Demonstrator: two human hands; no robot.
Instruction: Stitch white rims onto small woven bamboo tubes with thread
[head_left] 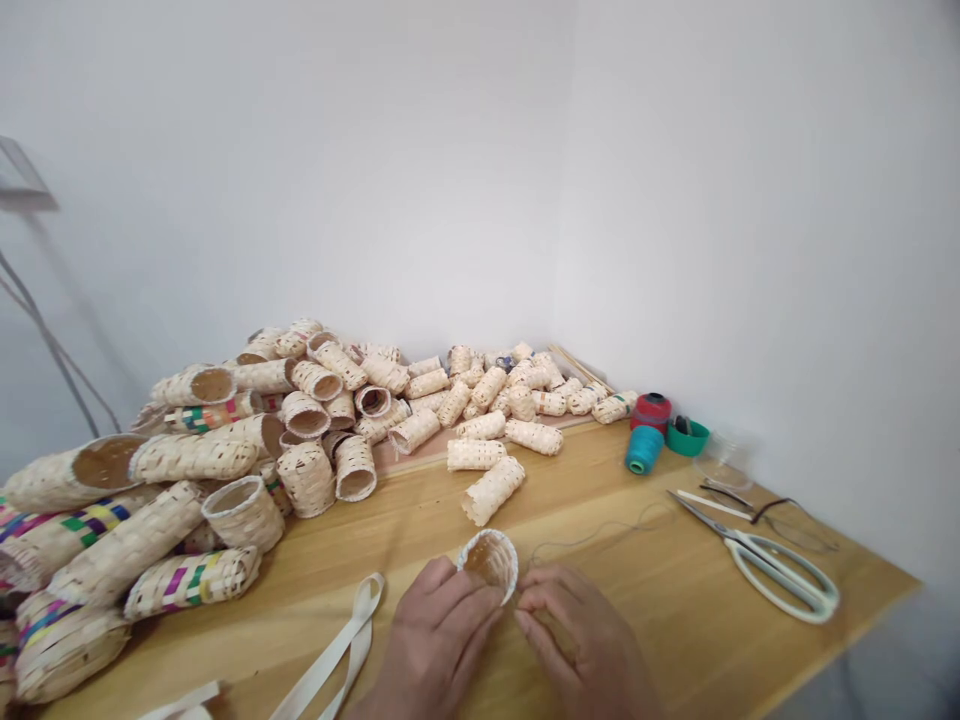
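Fingers of your left hand clamped on that small pale woven bamboo cylinder, right hand spread just beside it; slacken, and it could roll into the thin dark thread!

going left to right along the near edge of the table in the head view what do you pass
colour-banded woven tube → cream strap → left hand → small woven basket → right hand → scissors

Your left hand and right hand ran off the bottom edge, and your fingers hid part of the small woven basket. The white strap was cut off there too, and whatever sat in the green dish was too small to tell.
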